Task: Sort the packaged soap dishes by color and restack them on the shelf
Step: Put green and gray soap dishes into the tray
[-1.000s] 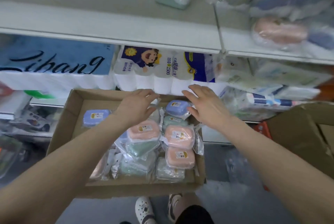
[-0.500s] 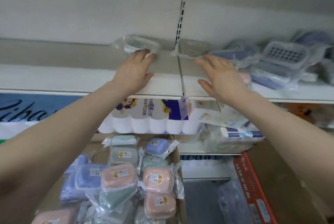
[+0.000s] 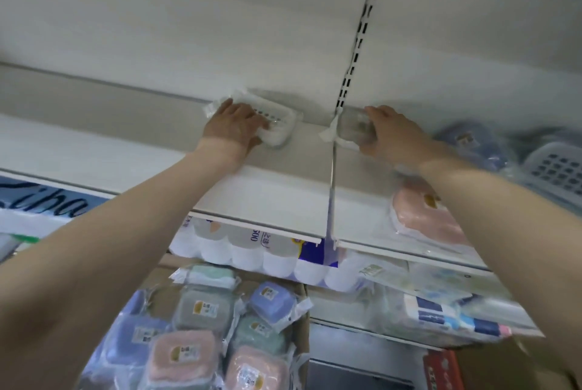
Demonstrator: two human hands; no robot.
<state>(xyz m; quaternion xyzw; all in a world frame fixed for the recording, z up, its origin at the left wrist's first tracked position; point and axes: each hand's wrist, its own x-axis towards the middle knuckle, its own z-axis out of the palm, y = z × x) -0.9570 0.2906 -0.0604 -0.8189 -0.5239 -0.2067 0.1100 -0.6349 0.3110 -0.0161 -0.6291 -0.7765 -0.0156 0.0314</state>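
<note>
A pack of toilet paper rolls (image 3: 252, 251) is seen on the level below, just beside flat plastic-wrapped packets (image 3: 441, 301) to its right. A blue banner with dark lettering (image 3: 47, 203) is seen at the left edge. A slotted black-and-white upright (image 3: 359, 33) is fixed to the back wall. A red carton (image 3: 441, 370) is seen at the bottom right.

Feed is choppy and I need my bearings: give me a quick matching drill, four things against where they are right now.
Things:
1. left hand
2. right hand
3. pink soap dish
4. cardboard box

Places:
A. lying on the upper shelf, under the right forearm
B. below the shelf, filled with packaged dishes
C. on a white packaged dish, left of the slotted upright
D. on a clear packaged dish, right of the upright

Pairs: 1-C, 2-D, 3-A, 4-B
</note>
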